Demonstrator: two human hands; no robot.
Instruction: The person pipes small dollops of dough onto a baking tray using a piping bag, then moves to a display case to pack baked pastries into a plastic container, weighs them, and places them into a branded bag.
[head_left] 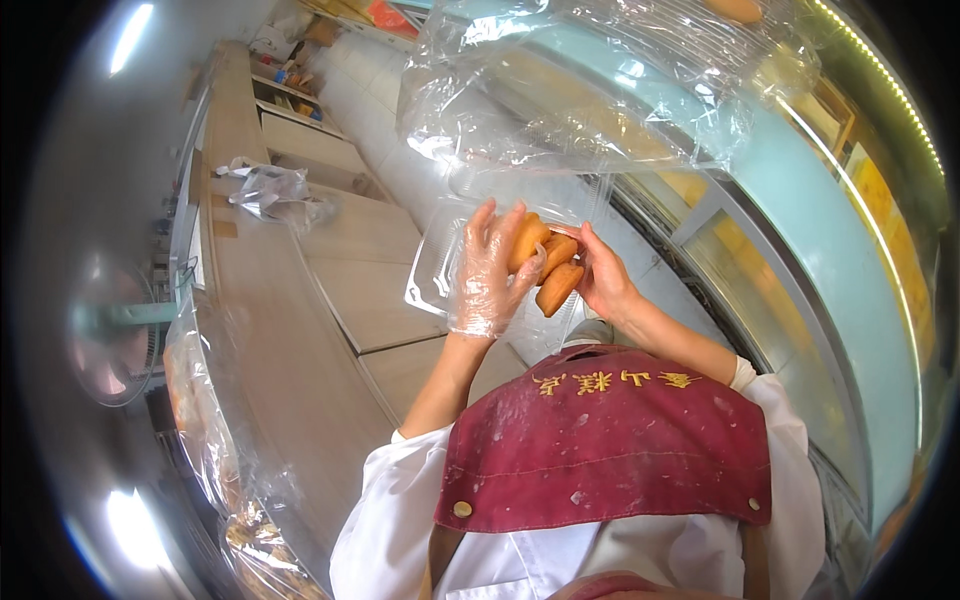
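I had the left hand [491, 272] curled around golden pastries [557, 290], the right hand [606, 277] cupped alongside, its hold unclear; handling them next called, I judged, for steadiness.

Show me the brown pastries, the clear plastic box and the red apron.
Brown pastries [558, 253]: head view, surface of the middle one.
Clear plastic box [434, 268]: head view, its left side.
Red apron [610, 432]: head view, its front.
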